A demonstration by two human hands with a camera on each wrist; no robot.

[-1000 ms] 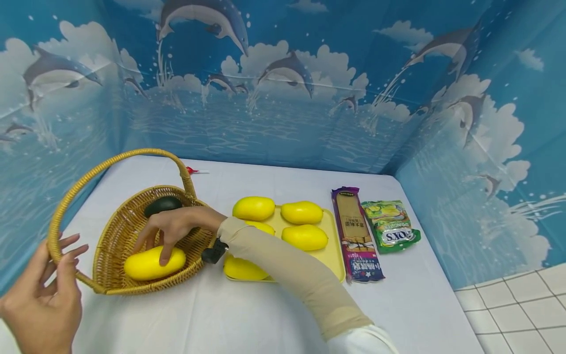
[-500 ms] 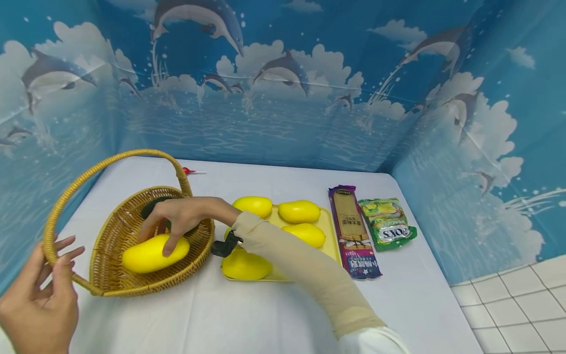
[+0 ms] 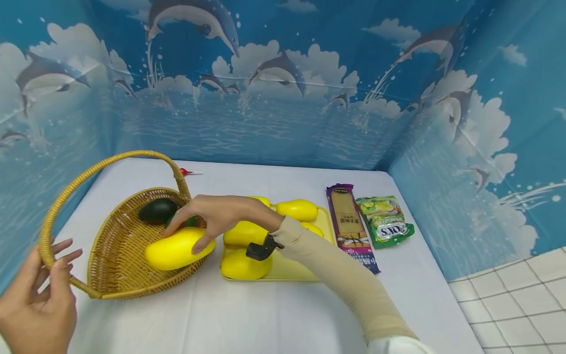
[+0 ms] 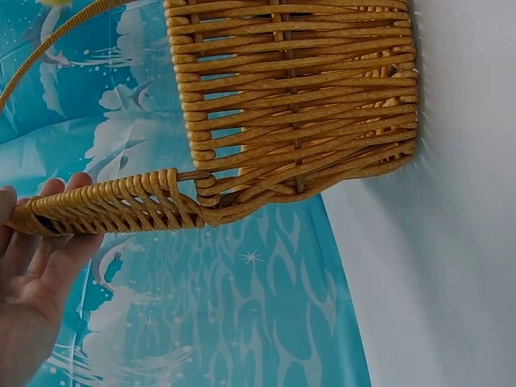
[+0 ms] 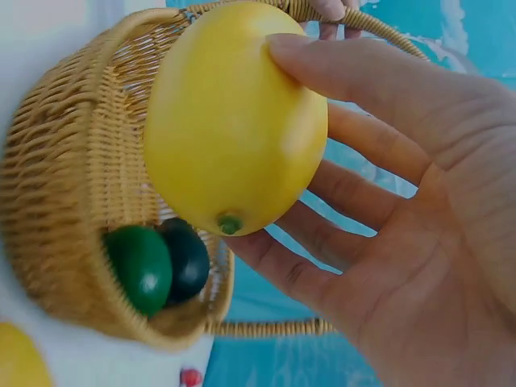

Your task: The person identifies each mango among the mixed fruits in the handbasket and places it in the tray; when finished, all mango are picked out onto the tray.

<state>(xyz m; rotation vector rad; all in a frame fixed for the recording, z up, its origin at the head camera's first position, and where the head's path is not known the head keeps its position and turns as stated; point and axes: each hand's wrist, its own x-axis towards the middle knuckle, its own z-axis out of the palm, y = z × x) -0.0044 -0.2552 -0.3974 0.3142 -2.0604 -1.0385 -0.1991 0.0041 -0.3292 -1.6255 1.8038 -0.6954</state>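
My right hand grips a plump yellow mango from above, over the right side of a wicker basket. In the right wrist view, the thumb lies on one side of the mango and the fingers on the other. My left hand holds the basket's arched handle near its lower left end, thumb and fingers around it. Inside the basket sit a dark, nearly black-green oval fruit and a brighter green one, which my right hand partly covers in the head view.
Several yellow mangoes lie on a yellow tray right of the basket, partly behind the right forearm. Farther right are a pasta pack and a green Fox's bag. A small red-and-white item lies behind the basket.
My right hand has lifted the mango from the basket's left-middle toward its right rim, uncovering the dark fruit. My left hand keeps its hold on the handle.
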